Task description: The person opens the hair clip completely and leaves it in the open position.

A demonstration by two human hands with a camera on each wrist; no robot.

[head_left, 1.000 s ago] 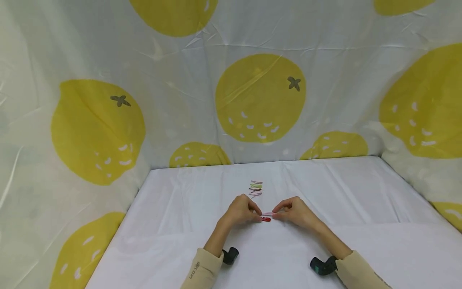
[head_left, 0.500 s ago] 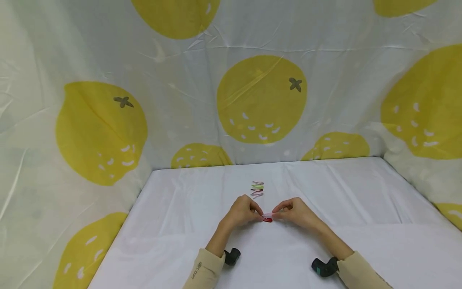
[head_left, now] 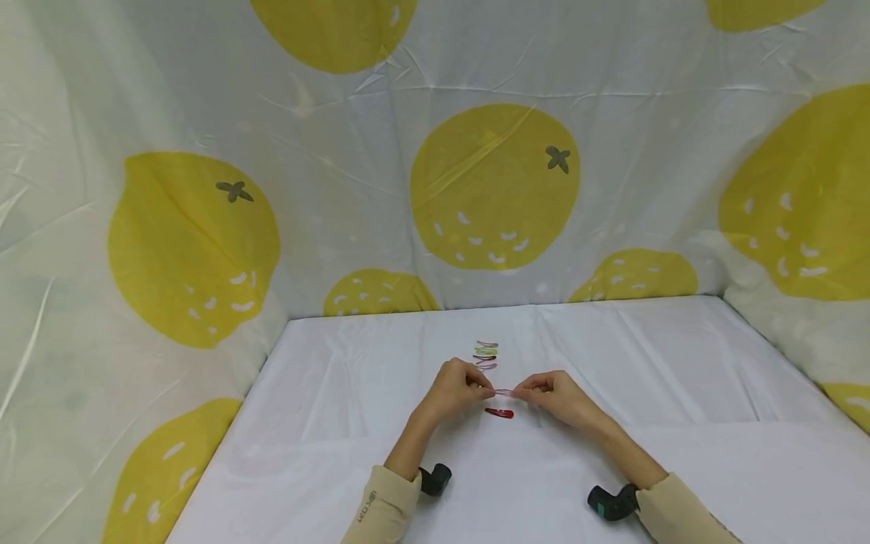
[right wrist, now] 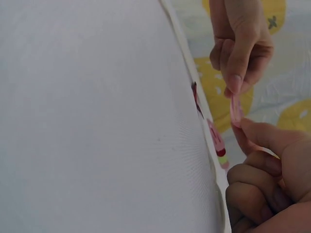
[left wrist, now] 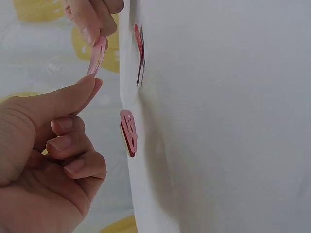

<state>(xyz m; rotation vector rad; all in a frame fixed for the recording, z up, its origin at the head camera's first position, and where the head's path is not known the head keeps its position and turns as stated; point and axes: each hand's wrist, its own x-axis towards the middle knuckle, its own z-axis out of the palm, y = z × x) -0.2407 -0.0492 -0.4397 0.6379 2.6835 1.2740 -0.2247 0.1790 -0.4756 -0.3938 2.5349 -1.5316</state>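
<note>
A pink snap hair clip [left wrist: 98,56] is stretched between both hands above the white table. My left hand [head_left: 457,391] pinches one end of it between thumb and forefinger, the other fingers curled in. At the opposite end my right hand [head_left: 563,397] pinches it the same way. Just below the hands in the head view lies a red hair clip [head_left: 500,413], its parts spread apart as seen in the left wrist view. Beyond the hands, several clips lie in a column, among them a pink clip [left wrist: 128,127] and a yellow-green clip [head_left: 485,350].
White cloth covers the table [head_left: 326,393], with a fold line running across it. Behind and to the sides hangs a curtain [head_left: 353,189] with large yellow lemons. A black wrist camera [head_left: 436,480] sits at the left forearm, another black camera [head_left: 612,502] at the right.
Both hands have lifted the pink clip slightly up and away from the red clip, which now shows whole on the table. The clip column has stayed in place.
</note>
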